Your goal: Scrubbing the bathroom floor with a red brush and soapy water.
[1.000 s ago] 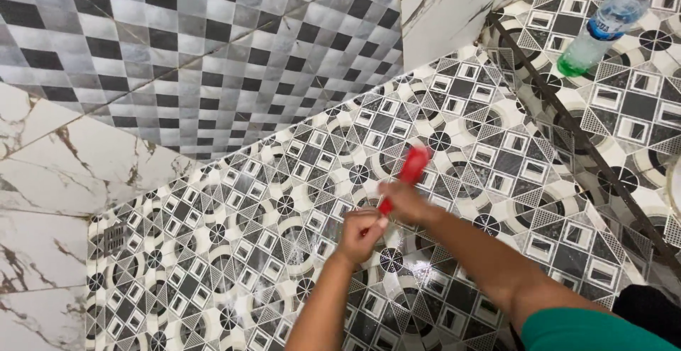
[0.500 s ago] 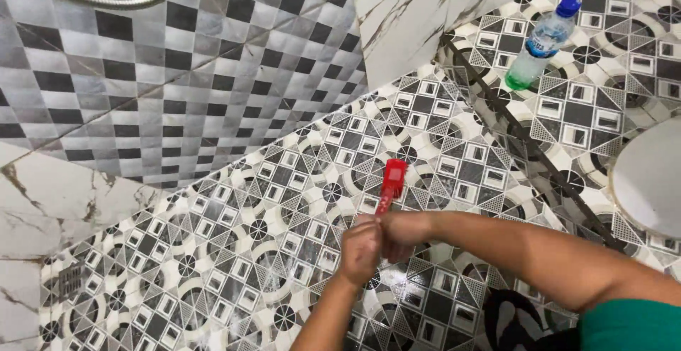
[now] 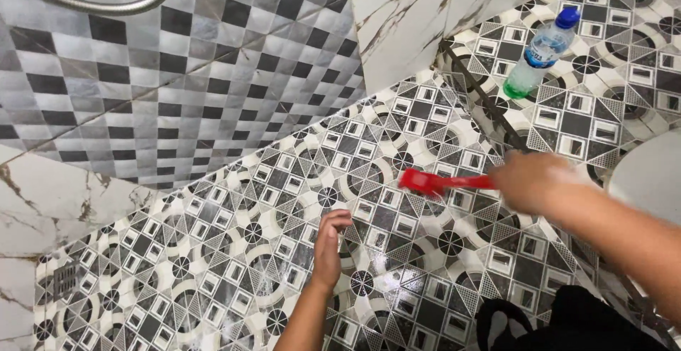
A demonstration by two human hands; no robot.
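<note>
One red brush, my right hand closed on its handle; my left hand open, flat on the floor; bottle at the far edge.

Blue-capped clear bottle, blue label, upper right

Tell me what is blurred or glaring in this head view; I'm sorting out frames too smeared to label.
Head view: the right hand is smeared by motion blur, and the red brush it holds is slightly soft; the left hand on the patterned floor tiles is sharp. The plastic bottle is crisp. Lighting is even, with mild sheen on the wet tiles and no harsh shadows.
</note>
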